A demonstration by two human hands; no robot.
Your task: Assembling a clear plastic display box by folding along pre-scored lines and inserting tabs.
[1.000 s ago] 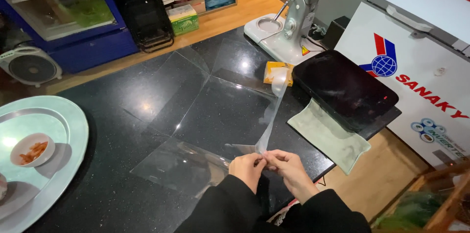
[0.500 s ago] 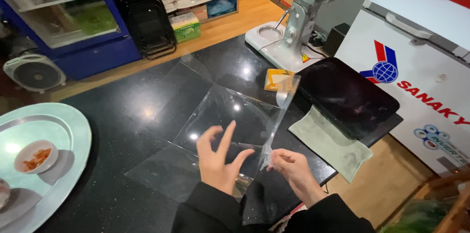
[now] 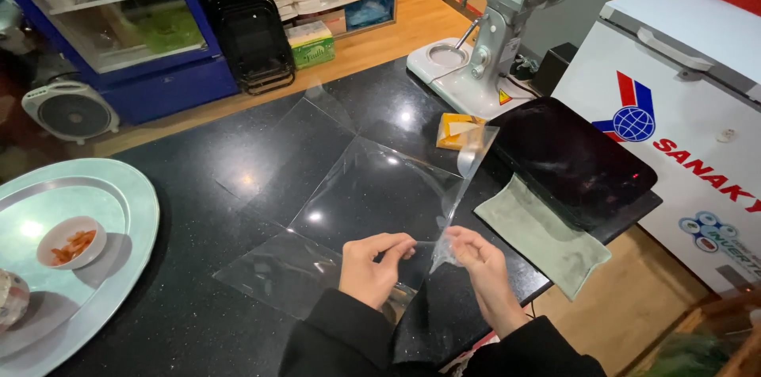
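Spanning black desk [image 3: 158,298]: clear sheets [image 3: 357,187] laid flat, overlapping. Strip [image 3: 464,179] stands up from sheets, not yet free. Left hand [image 3: 372,270], right hand [image 3: 476,262] both pinched shut on strip's lower end, near desk edge.

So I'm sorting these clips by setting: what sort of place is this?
Probably a small food shop or bakery workroom: a stand mixer on the black counter, a chest freezer beside it, and a glass-door fridge.

Round tray [image 3: 119,210]: cut off at left edge. Small bowl [image 3: 71,241]: orange contents possibly food, too small to be identified.
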